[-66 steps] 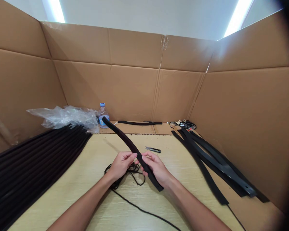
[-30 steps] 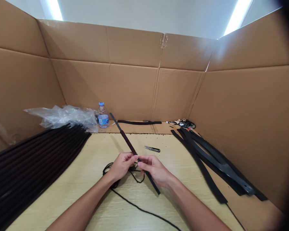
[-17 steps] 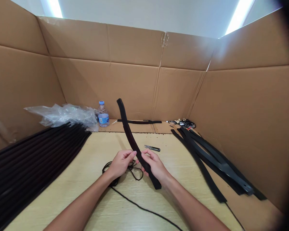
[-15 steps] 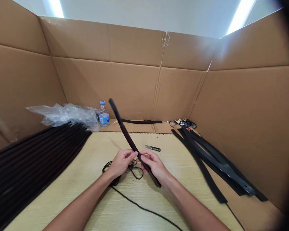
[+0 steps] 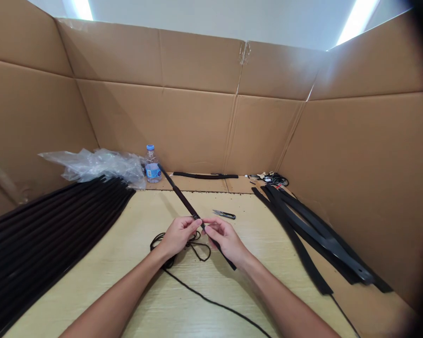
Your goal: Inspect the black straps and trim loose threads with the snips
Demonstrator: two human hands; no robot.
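A long, narrow black strip (image 5: 185,202) slants across the middle, its far end pointing up and left; a dark cord wrapping covers part of it. My left hand (image 5: 179,234) pinches it at the near end of the wrapping, thumb on top. Just beside, my right hand (image 5: 227,239) grips the bare lower part, with the strip's near end showing below the fingers. Under and beside my left hand lies a loose coil of black cord (image 5: 205,296), with one length running toward the front edge. Small thread snips (image 5: 225,215) lie on the table beyond my right hand.
Many dark rods (image 5: 56,234) lie at left, with a clear plastic bag (image 5: 102,166) and a water bottle (image 5: 153,170) behind. Black strips (image 5: 303,249) lie at right, near a tangle of cords (image 5: 277,179). Cardboard walls (image 5: 197,126) surround the table (image 5: 155,300).
The strip's far end has tipped lower and the strip has turned about its length, now showing a thinner edge. Both hands keep their hold in nearly the same place.
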